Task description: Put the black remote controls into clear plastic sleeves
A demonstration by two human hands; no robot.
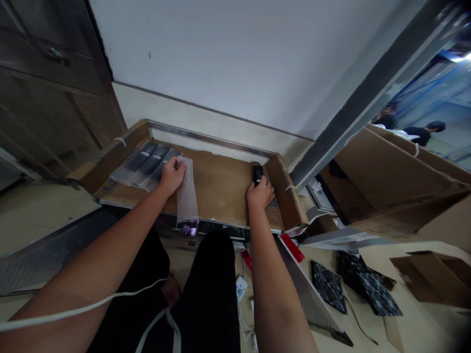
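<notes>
My left hand [172, 175] is closed on the upper end of a translucent plastic sleeve [188, 193], which hangs down toward the front edge of a cardboard-lined tray [221, 189]. Just left of that hand, several dark items in clear sleeves [145, 159] lie side by side. At the tray's right end, my right hand [261, 193] has its fingers closed around the lower part of a black oblong object [257, 171]. Its exact kind cannot be made out.
A white wall panel [221, 63] rises behind the tray. Large open cardboard boxes [405, 181] stand at right, with dark patterned pouches [328, 284] below them. A white cord [121, 294] crosses my left forearm. People [423, 132] are in the far right background.
</notes>
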